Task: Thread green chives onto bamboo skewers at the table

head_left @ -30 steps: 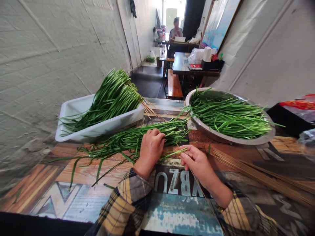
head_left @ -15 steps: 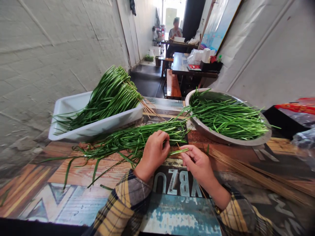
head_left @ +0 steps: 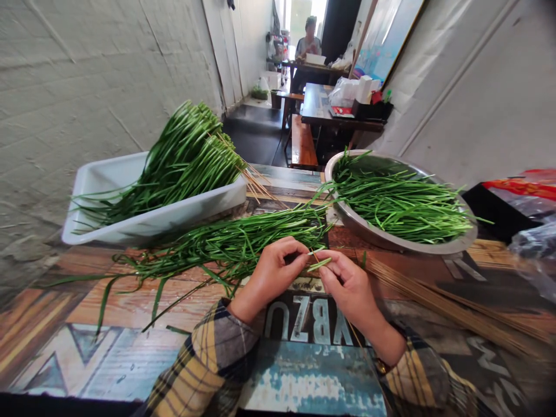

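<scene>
Left hand (head_left: 278, 269) pinching a pale stalk (head_left: 317, 251), right hand (head_left: 351, 289) holding green stems (head_left: 319, 264) plus skewer (head_left: 356, 335), leafy pile (head_left: 238, 233) just far-left.

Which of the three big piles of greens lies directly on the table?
The middle pile, just beyond the left hand; the other two sit in the white tray and the metal basin.

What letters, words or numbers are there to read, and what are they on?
"Z", "B": dark patch of the tabletop; neighbouring letters unclear.
"N", apparently: tabletop's left end.
Pale marks, tabletop's right side: too blurred.
Red wrapper, wall poster: any print unreadable.
</scene>
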A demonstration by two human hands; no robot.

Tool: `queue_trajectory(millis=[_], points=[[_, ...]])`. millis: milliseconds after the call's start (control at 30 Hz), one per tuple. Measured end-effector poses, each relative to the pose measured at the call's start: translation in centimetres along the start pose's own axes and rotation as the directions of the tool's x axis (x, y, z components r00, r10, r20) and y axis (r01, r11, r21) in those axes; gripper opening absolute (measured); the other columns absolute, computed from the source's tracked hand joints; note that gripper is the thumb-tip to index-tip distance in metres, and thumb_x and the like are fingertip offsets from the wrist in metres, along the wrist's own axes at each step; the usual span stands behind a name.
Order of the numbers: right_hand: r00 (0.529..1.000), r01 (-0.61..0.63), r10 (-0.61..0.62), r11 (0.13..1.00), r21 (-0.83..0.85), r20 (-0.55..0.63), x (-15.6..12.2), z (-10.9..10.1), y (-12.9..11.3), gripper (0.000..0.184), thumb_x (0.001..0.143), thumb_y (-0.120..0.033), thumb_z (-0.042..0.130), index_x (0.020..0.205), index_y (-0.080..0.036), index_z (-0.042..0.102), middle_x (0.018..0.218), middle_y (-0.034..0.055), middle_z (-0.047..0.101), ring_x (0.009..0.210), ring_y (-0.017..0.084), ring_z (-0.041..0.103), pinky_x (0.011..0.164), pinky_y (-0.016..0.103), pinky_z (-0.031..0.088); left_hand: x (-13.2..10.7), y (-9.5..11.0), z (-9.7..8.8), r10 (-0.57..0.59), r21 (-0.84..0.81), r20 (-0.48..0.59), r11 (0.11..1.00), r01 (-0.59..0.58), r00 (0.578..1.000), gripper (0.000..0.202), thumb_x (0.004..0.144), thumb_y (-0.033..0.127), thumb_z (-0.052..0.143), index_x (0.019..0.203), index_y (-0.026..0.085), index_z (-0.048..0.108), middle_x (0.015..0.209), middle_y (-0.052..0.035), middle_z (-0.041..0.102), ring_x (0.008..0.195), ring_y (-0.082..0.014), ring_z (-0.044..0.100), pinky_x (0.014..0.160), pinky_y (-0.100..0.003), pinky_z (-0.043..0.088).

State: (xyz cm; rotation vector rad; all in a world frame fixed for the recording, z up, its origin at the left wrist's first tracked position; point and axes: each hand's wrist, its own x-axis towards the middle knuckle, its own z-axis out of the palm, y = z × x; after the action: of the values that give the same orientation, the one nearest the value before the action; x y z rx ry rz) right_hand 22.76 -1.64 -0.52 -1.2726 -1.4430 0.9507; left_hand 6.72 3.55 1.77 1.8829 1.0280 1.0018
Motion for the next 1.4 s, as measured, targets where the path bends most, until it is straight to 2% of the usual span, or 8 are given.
queue_trajectory(millis=[133,367,1400], points=[[1.0,0.003,-0.003,1.0,-0.016,-0.015,-0.06,0.01,-0.2,0.02,0.086,-0.023,0.051,0.102,-0.016,0.061,0.057,-0.0054,0.05,0.049,0.009,0.046,0.047,0.02,0.038,0.07,0.01,-0.01,-0.012,-0.005,-0.001,1.0,0.012,1.0,0.015,0.082,0.015,0.058,0.073,0.014,0.069,0.072,-0.0028,0.064,0.069,-0.0129,0.058,0.065,-0.023,0.042],[1.0,-0.008,0.007,0.999,-0.054,-0.019,-0.26,0.06,0.2,0.02,0.086,-0.024,0.052,0.1,-0.016,0.063,0.056,-0.0051,0.051,0.048,0.009,0.046,0.048,0.02,0.038,0.11,-0.18,-0.02,-0.062,0.017,-0.072,0.998,0.063,0.995,0.013,0.08,0.014,0.059,0.072,0.013,0.069,0.07,-0.0026,0.063,0.066,-0.0122,0.056,0.063,-0.022,0.041],[0.999,-0.021,0.024,0.997,-0.08,0.029,-0.37,0.09,-0.43,0.029,0.086,-0.02,0.047,0.11,-0.013,0.062,0.052,-0.008,0.038,0.046,0.008,0.038,0.046,0.02,0.033,0.03,0.11,0.03,-0.007,-0.004,-0.094,1.0,0.007,0.996,0.012,0.078,0.012,0.059,0.071,0.015,0.069,0.067,-0.0014,0.062,0.065,-0.0119,0.055,0.061,-0.022,0.041]])
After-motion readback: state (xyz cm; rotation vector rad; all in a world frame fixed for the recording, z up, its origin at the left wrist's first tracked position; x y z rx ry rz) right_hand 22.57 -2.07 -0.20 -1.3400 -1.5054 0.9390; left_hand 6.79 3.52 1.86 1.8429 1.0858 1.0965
